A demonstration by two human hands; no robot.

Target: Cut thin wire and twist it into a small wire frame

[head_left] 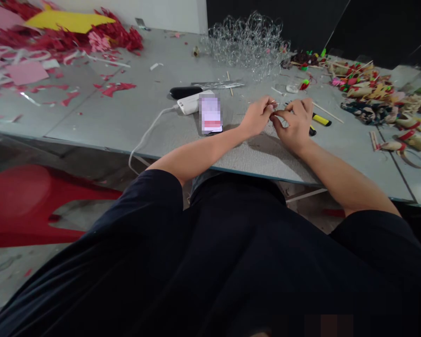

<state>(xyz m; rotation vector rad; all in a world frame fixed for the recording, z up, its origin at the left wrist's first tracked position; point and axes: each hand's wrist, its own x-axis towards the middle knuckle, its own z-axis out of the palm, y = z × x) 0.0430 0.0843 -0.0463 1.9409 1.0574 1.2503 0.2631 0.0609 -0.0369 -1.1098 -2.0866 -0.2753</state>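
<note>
Over the grey tabletop (154, 126), my left hand (257, 116) is closed in a pinch, fingertips almost against those of the other hand. My right hand (292, 125) pinches too, thumb and forefinger pressed close together. A faint thin glint shows at the left fingertips; whatever the fingers hold is too small to make out. Partly behind my right hand lies a yellow-and-black tool handle (322, 119). A lit phone (211, 113) leans on a white power bank (189, 104) left of my hands. Beyond them is a tangled heap of thin silvery wire loops (249, 42).
Red shreds and a yellow sheet (70, 21) pile up at the far left. Small bamboo-like pieces with coloured trimmings (365, 89) crowd the right. A white cable (150, 127) hangs over the table's front edge. A red plastic stool (28, 201) stands at lower left.
</note>
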